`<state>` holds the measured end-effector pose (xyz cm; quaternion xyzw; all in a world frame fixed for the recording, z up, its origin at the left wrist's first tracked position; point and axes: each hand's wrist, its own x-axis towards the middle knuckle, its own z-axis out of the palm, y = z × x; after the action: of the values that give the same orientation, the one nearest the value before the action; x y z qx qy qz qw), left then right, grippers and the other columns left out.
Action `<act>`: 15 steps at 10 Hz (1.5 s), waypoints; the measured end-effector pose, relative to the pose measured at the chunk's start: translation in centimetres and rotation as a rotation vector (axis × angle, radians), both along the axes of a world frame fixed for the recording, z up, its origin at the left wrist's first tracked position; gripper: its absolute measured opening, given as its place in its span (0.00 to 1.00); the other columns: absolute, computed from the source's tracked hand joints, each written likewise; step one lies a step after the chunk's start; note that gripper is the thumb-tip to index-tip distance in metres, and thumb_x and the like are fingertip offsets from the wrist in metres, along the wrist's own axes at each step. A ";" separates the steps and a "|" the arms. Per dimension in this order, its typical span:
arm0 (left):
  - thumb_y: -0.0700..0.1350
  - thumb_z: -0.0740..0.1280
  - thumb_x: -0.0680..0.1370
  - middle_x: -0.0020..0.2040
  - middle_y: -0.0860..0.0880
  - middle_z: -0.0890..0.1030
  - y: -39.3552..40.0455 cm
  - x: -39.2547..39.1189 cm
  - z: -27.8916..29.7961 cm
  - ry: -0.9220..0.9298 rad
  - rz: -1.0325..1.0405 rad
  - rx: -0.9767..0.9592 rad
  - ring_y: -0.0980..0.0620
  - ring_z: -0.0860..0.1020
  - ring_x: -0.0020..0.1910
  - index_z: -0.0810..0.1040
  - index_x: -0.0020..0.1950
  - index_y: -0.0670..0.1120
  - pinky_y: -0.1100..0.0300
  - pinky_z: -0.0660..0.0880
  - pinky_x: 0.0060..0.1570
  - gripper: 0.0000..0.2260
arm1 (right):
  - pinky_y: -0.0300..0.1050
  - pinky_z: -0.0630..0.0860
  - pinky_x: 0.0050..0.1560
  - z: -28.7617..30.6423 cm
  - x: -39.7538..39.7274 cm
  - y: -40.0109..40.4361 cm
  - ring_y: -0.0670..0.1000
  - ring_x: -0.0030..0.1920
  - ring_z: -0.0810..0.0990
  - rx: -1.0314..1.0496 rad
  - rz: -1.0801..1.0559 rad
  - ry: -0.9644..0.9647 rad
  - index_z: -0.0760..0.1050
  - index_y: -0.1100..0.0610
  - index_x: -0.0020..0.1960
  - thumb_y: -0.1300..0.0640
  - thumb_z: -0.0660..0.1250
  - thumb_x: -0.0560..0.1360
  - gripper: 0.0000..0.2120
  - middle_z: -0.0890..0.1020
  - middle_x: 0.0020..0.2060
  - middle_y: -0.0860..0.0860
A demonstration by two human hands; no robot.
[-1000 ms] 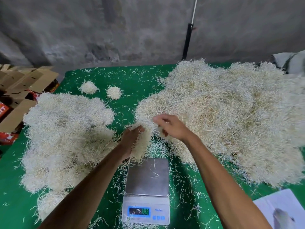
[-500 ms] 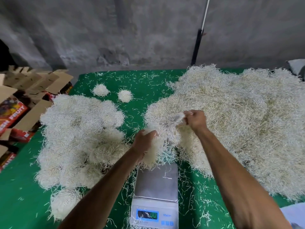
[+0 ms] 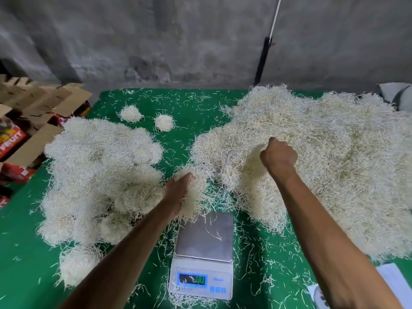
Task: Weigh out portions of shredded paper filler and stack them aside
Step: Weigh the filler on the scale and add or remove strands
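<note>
A large heap of cream shredded paper (image 3: 323,166) covers the right half of the green table. My right hand (image 3: 279,156) is fisted in its near-left part and grips a tuft of shreds. My left hand (image 3: 178,192) holds a clump of shredded paper (image 3: 195,192) just above the far-left corner of the digital scale (image 3: 204,255). Only a few loose strands lie on the steel pan, and the display is lit. Weighed portions (image 3: 98,175) are stacked as rounded balls on the left.
Two small paper balls (image 3: 131,113) (image 3: 164,122) sit apart at the table's back. Open cardboard boxes (image 3: 26,121) stand beyond the left edge. White papers (image 3: 392,284) lie at the near right corner. A grey wall and a dark pole (image 3: 263,61) rise behind.
My right hand moved from beside the left hand up and right into the big heap and closed on shreds there. The left hand kept its clump by the scale.
</note>
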<state>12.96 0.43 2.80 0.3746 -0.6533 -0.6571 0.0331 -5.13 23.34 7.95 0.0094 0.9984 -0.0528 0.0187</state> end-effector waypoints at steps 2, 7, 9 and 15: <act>0.53 0.71 0.76 0.55 0.36 0.81 1.3 1.5 1.4 -0.090 0.043 0.016 0.42 0.81 0.54 0.76 0.61 0.34 0.46 0.80 0.52 0.25 | 0.48 0.84 0.42 0.2 6.3 -1.7 0.55 0.38 0.86 -0.639 0.263 -0.293 0.80 0.60 0.56 0.48 0.62 0.85 0.16 0.84 0.48 0.56; 0.61 0.62 0.82 0.76 0.37 0.67 3.3 8.3 -1.0 -0.007 -0.021 0.136 0.36 0.70 0.73 0.61 0.79 0.44 0.36 0.67 0.71 0.32 | 0.62 0.81 0.59 -11.2 25.3 -9.1 0.60 0.58 0.84 -1.892 -0.586 -0.930 0.77 0.54 0.66 0.32 0.47 0.84 0.32 0.85 0.59 0.61; 0.78 0.37 0.73 0.79 0.38 0.63 4.3 10.1 -3.1 -0.175 -0.152 -0.166 0.40 0.61 0.79 0.69 0.76 0.41 0.40 0.55 0.78 0.50 | 0.32 0.78 0.47 -6.9 25.5 -10.9 0.52 0.59 0.82 -1.586 -0.080 -0.595 0.80 0.52 0.56 0.43 0.57 0.85 0.17 0.88 0.49 0.45; 0.50 0.67 0.82 0.63 0.55 0.79 -0.5 14.1 -7.3 0.054 -0.131 -0.095 0.55 0.76 0.62 0.77 0.65 0.52 0.54 0.72 0.67 0.13 | 0.38 0.72 0.26 -10.0 22.8 -6.5 0.44 0.24 0.73 -0.739 0.163 0.018 0.71 0.52 0.40 0.37 0.43 0.86 0.29 0.74 0.28 0.49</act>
<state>27.10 -0.04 -4.45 0.3111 -0.7056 -0.6362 0.0255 17.62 16.88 -2.06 -0.0777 0.9096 -0.4079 0.0161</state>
